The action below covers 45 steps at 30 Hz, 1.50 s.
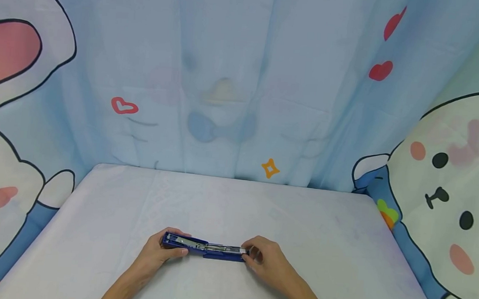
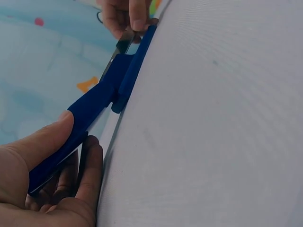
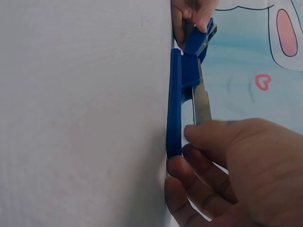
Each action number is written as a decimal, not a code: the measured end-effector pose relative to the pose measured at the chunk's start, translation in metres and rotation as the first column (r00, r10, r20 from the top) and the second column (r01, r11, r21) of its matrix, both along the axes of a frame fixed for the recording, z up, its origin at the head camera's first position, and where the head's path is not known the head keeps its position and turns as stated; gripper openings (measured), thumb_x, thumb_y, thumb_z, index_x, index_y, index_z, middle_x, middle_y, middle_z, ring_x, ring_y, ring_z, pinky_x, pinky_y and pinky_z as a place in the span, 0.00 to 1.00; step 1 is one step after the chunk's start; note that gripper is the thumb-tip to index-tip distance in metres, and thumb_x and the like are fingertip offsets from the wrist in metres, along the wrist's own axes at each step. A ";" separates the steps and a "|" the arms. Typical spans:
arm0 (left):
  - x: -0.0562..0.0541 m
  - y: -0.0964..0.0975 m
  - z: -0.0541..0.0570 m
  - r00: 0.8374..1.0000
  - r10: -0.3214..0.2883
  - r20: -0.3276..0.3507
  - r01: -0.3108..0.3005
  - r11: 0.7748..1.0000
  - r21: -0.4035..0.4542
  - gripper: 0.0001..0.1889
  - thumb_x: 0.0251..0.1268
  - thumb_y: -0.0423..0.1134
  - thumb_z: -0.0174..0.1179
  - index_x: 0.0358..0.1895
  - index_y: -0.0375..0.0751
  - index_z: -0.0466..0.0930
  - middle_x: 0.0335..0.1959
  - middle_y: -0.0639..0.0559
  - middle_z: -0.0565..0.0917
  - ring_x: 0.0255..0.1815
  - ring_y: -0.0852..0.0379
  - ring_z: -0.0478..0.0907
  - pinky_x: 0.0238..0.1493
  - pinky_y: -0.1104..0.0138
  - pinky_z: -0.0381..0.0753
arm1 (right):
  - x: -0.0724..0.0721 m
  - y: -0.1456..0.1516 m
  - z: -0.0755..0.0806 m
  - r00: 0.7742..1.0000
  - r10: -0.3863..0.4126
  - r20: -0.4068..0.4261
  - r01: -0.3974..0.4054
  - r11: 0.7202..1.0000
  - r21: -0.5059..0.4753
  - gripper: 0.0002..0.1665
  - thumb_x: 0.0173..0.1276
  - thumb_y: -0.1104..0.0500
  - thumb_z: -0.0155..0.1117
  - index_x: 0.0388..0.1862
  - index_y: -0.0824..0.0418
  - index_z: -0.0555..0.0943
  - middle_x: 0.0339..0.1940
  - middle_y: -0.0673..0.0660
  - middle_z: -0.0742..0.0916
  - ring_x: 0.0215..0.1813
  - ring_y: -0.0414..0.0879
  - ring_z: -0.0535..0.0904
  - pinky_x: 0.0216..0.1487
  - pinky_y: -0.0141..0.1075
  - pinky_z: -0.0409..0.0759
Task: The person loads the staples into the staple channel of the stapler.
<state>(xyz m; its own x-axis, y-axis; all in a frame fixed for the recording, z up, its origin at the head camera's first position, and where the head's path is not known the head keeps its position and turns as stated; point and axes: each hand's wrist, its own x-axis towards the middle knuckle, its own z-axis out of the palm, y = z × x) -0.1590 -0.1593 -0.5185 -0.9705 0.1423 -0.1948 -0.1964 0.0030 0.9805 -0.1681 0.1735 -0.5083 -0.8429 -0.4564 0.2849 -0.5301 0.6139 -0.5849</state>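
In the head view, a dark-blue plastic stapler (image 1: 205, 248) with a silver metal rail (image 1: 225, 248), opened out wide, sits low at the centre of the frame, on or just above the white-cloth worktop (image 1: 321, 234). The left hand (image 1: 155, 252), lower left of centre, pinches its folded-back top arm (image 1: 176, 241); the right hand (image 1: 271, 262), lower right of centre, curls fingers and thumb at the opposite end.

In the left wrist view, the thumb presses the top arm at lower left, fingers curled beneath; a firm hold here should keep the stapler from swinging shut.

In the right wrist view, the thumb lies by the rail's end, fingers bent near the long blue base (image 3: 174, 104); exactly what the tips pinch I cannot tell. Best to work straight along the rail, fingertips clear of its channel, base braced flat.
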 end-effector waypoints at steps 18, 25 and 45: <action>0.000 0.004 0.001 1.000 -0.005 0.013 0.004 0.997 0.081 0.29 0.60 0.29 0.76 0.64 0.33 0.78 0.60 0.51 0.89 0.58 0.63 0.84 0.58 0.74 0.82 | -0.002 0.003 0.001 1.000 0.015 0.021 -0.015 1.000 0.001 0.13 0.65 0.66 0.78 0.47 0.58 0.87 0.38 0.49 0.90 0.36 0.31 0.80 0.35 0.27 0.82; 0.002 0.007 0.002 1.000 -0.008 -0.002 0.008 0.993 0.120 0.29 0.60 0.27 0.75 0.65 0.29 0.77 0.56 0.55 0.91 0.56 0.64 0.85 0.57 0.75 0.83 | -0.002 0.004 0.000 1.000 0.016 0.023 -0.016 1.000 0.002 0.12 0.65 0.66 0.78 0.46 0.57 0.87 0.38 0.49 0.90 0.36 0.30 0.80 0.36 0.27 0.82; 0.003 0.022 0.020 0.996 -0.002 -0.094 0.000 1.000 -0.022 0.23 0.61 0.35 0.77 0.59 0.35 0.85 0.57 0.41 0.90 0.55 0.61 0.85 0.62 0.76 0.79 | -0.004 0.004 0.002 0.998 -0.001 0.067 -0.001 1.000 0.016 0.12 0.66 0.64 0.78 0.47 0.56 0.88 0.40 0.48 0.89 0.37 0.30 0.80 0.37 0.27 0.83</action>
<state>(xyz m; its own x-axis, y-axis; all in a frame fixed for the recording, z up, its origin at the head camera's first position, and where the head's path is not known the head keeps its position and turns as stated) -0.1562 -0.1377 -0.4987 -0.9846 0.1398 -0.1053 -0.1029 0.0248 0.9944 -0.1720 0.1774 -0.5068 -0.8599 -0.4604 0.2206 -0.4900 0.6233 -0.6094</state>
